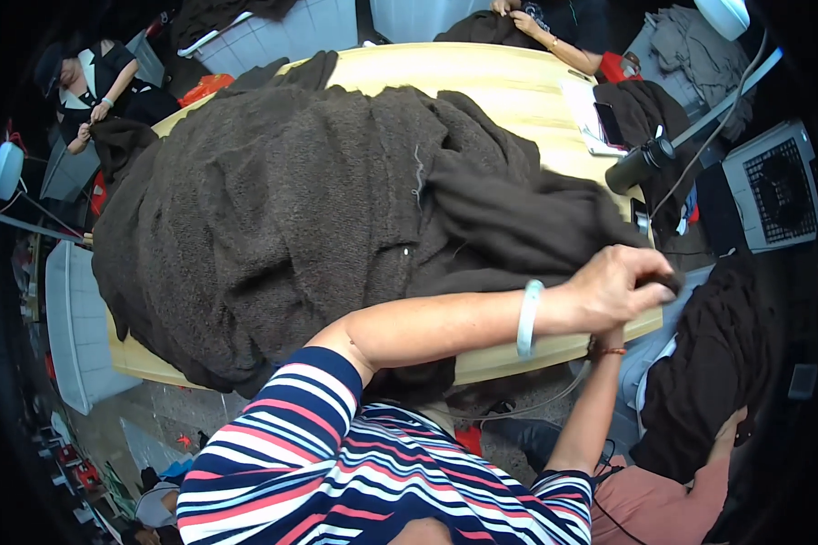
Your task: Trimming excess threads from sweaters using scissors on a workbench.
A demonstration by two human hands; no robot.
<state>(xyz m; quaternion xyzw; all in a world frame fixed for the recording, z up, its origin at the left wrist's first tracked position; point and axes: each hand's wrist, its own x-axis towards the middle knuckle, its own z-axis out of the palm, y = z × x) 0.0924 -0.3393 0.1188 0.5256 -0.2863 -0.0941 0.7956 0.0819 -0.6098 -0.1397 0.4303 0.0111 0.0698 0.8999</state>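
A large heap of dark brown knit garments (309,191) covers most of the pale wooden table (382,68) in front of me. My left hand (613,286), a pale green bangle on its wrist, reaches across to the table's right edge. Its fingers are closed on the end of a dark brown knit garment (536,213), which stretches from the heap and is smeared by motion. My right hand (608,338) is just below it, mostly hidden behind the left hand, so its fingers do not show. A loose pale thread (419,173) lies on the heap.
A black bottle (641,165) and a phone (609,124) are at the table's right. One co-worker (100,86) handles dark cloth at far left, another (563,50) at the back. A person in pink (654,500) sits close at right, beside dark garments (713,363).
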